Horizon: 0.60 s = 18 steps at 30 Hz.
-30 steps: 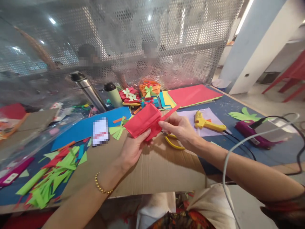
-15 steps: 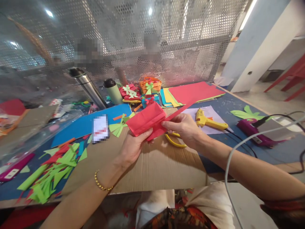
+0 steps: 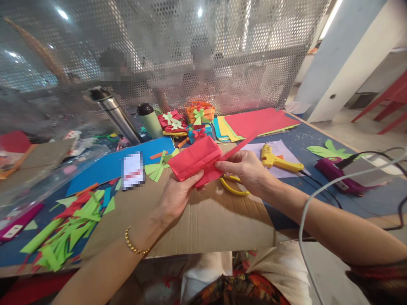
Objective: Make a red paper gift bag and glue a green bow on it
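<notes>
A folded red paper box [image 3: 195, 157] is held tilted above the cardboard sheet, its near side gripped by my left hand [image 3: 178, 192] between thumb and fingers. My right hand [image 3: 243, 167] pinches a long red paper strip [image 3: 240, 146] against the box's right end. The strip's free end points up and to the right. Below my right hand lies a yellow-handled tool [image 3: 233, 188], its working end hidden. The cardboard sheet [image 3: 219, 224] rests on the blue table under both hands.
A yellow glue gun [image 3: 280, 161] lies on white paper at right, near a purple power strip [image 3: 340, 176]. Green and red paper scraps [image 3: 70, 228] pile up at left. Behind stand a steel flask [image 3: 116, 114], a green bottle [image 3: 151, 120], decorated paper boxes [image 3: 200, 113] and red sheets [image 3: 257, 120].
Both hands keep their grip on the red paper box and strip, with hardly any movement. The whole view has shifted very slightly.
</notes>
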{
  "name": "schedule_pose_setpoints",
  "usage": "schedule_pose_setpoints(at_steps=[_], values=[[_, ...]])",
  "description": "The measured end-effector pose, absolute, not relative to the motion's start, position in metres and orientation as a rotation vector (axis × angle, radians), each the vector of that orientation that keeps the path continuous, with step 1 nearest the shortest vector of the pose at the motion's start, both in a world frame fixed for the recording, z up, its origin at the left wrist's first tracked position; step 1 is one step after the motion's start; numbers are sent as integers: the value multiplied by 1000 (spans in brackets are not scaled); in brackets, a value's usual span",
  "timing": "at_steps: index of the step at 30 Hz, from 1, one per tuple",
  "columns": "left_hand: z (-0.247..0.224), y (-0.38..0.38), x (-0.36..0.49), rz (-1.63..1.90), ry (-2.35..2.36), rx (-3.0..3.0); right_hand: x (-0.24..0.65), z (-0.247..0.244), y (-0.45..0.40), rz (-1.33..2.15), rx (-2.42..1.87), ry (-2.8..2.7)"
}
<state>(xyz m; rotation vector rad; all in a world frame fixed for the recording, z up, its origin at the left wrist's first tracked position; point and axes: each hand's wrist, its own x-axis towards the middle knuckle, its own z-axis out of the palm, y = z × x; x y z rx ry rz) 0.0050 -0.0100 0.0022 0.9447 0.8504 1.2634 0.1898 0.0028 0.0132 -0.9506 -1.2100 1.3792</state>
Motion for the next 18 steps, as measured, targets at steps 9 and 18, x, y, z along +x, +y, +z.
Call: schedule_pose_setpoints(at_steps=[9,18], values=[[2,-8,5,1277,847,933,190,12,3,1381,-956,-1242],[1,-8,3,1257,855,958,189,12,4,1392,-957,-1202]])
